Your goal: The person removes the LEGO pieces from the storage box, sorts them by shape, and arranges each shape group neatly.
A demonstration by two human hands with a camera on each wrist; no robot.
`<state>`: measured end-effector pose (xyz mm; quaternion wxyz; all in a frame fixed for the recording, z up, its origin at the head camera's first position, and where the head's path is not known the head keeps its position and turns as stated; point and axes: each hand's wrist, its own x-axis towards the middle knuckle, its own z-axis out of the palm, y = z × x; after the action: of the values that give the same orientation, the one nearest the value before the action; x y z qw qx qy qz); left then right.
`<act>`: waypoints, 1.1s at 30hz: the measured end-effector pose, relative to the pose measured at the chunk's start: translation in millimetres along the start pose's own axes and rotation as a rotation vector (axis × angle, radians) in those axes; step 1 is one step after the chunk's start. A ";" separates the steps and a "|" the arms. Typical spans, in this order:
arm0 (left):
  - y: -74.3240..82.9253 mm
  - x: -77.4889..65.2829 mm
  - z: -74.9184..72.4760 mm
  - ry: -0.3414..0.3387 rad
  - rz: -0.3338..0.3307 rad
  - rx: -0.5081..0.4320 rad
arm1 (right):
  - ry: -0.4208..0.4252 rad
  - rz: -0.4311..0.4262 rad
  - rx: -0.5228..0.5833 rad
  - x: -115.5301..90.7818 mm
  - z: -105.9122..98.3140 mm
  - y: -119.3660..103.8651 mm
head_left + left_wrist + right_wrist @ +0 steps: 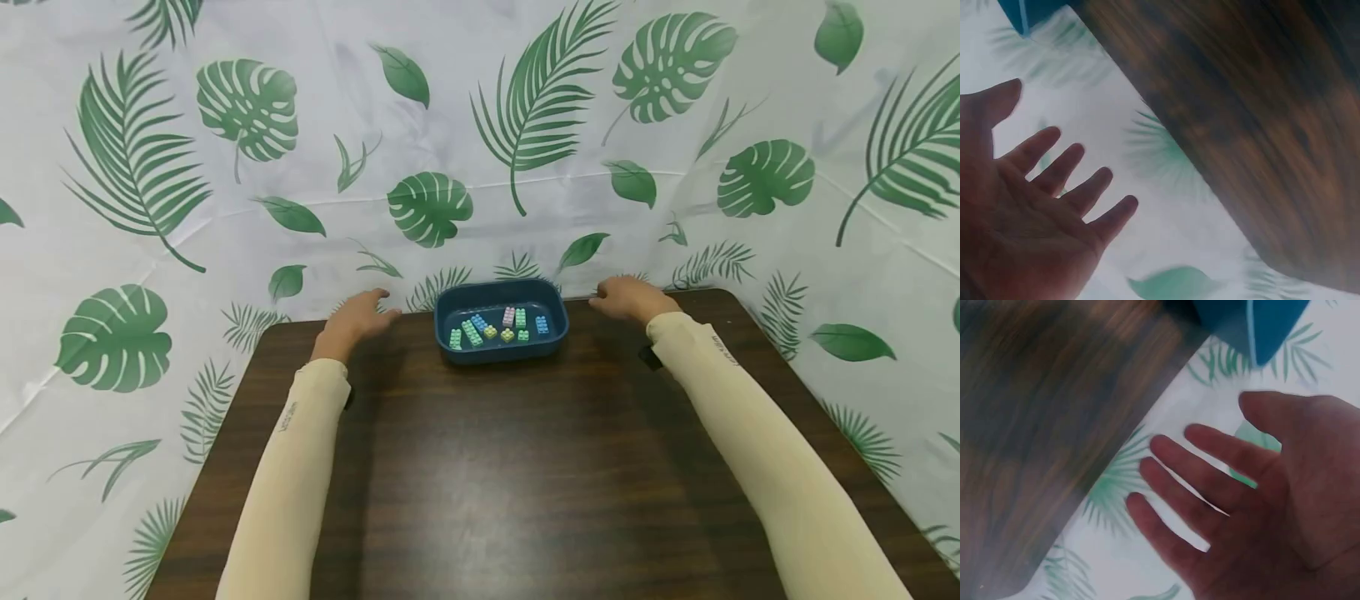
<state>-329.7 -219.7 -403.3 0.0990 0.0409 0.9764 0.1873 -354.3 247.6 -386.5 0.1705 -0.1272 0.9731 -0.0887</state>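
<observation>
At the far edge of the table stands a dark blue bin (495, 357) with several small toy building bricks (472, 332) lying in it, in green, blue, pink and yellow. To its left, my left hand (360, 321) is apart from the bin, its fingers spread and relaxed. My right hand (628, 298) is likewise apart, on the bin's right side. In the left wrist view the left palm (1029, 219) faces the camera with nothing in it. The right fingers (1191, 478) are extended and hold nothing; the bin's corner (1266, 331) shows above the thumb.
A dark brown wooden table (495, 475) spreads out below both arms. Behind and beside it hangs a white cloth (337, 67) printed with green leaves, close to the table's far edge.
</observation>
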 end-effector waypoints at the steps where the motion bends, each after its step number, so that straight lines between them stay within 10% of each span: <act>1: 5.5 0.6 1.1 0.021 0.020 0.001 | 0.026 -0.010 -0.002 1.9 1.1 -2.0; 8: 56.9 19.0 26.1 0.103 0.154 0.015 | 0.227 -0.127 -0.006 27.5 16.6 -23.9; 17: 105.6 44.9 55.6 0.076 0.270 0.087 | 0.206 -0.226 -0.099 47.9 36.0 -64.2; 26: 95.4 55.2 77.1 0.213 0.157 0.025 | 0.204 -0.195 -0.133 52.5 50.5 -67.1; 33: 71.9 73.0 101.4 0.266 0.006 -0.368 | 0.194 -0.189 -0.160 58.3 57.1 -62.1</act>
<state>-376.9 -108.3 -481.7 -0.0256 0.0001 0.9301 0.3665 -373.7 164.9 -444.0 0.0558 -0.2221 0.9727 -0.0385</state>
